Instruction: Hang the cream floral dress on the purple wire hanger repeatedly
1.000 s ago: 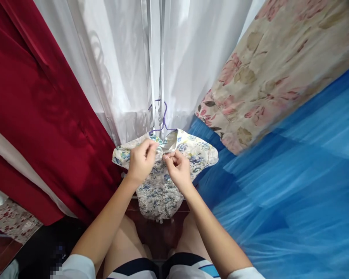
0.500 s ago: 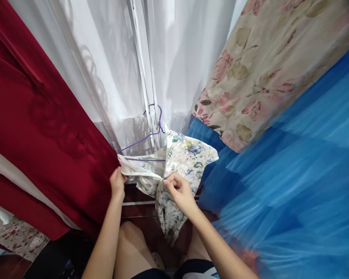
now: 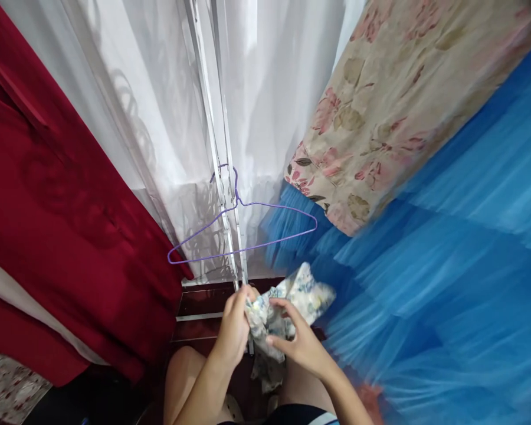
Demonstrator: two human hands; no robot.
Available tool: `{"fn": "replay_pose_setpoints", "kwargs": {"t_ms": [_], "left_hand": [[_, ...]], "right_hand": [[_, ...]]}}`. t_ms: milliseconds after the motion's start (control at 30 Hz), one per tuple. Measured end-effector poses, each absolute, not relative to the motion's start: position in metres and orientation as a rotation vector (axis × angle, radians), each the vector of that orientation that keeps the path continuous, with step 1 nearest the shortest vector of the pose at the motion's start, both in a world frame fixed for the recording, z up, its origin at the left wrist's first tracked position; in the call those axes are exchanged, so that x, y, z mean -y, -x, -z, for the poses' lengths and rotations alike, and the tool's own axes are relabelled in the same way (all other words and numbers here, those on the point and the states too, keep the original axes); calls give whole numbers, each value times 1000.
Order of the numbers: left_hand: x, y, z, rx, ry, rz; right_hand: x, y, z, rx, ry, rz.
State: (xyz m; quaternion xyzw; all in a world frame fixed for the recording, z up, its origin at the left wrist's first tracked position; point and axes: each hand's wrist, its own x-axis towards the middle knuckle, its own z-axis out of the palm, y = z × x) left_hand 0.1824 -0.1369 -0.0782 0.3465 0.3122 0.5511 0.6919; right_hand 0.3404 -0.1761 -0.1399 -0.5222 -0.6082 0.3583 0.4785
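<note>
A white garment with a blue and yellow floral print (image 3: 307, 292) is bunched up low in front of me, over my lap. My left hand (image 3: 235, 323) is closed around its left end. Thumb and fingers of my right hand (image 3: 298, 339) are spread apart against the cloth, touching it without a closed grip. Just above hangs a bare purple wire hanger (image 3: 274, 242), hooked on a white metal stand (image 3: 210, 106). The lower part of the garment dangles between my legs, partly hidden by my hands.
Red cloth (image 3: 92, 212) hangs on the left, white curtains (image 3: 274, 88) behind the stand. On the right hang a beige floral cloth (image 3: 371, 118) and a ruffled blue tulle skirt (image 3: 460, 283). A dark red tiled floor (image 3: 203, 301) shows below.
The floral garment has come off the purple hanger and down toward my lap, now bunched. My left hand has moved right and down; my right hand has lowered and its fingers have opened.
</note>
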Motion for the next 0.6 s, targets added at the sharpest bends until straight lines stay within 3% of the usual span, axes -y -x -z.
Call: {"fn": "replay_pose_setpoints", "kwargs": {"t_ms": [200, 333, 433, 600], "left_hand": [[158, -168, 57, -880, -1603, -1058], [163, -129, 90, -858, -1604, -852], [174, -109, 131, -854, -1511, -604], [177, -80, 164, -1143, -1656, -508]], "right_hand": [[182, -303, 98, 1476, 1123, -1327], [187, -309, 104, 1441, 1157, -1502], [187, -319, 107, 1457, 1192, -1506], [178, -338, 96, 1584, 1199, -1403]]}}
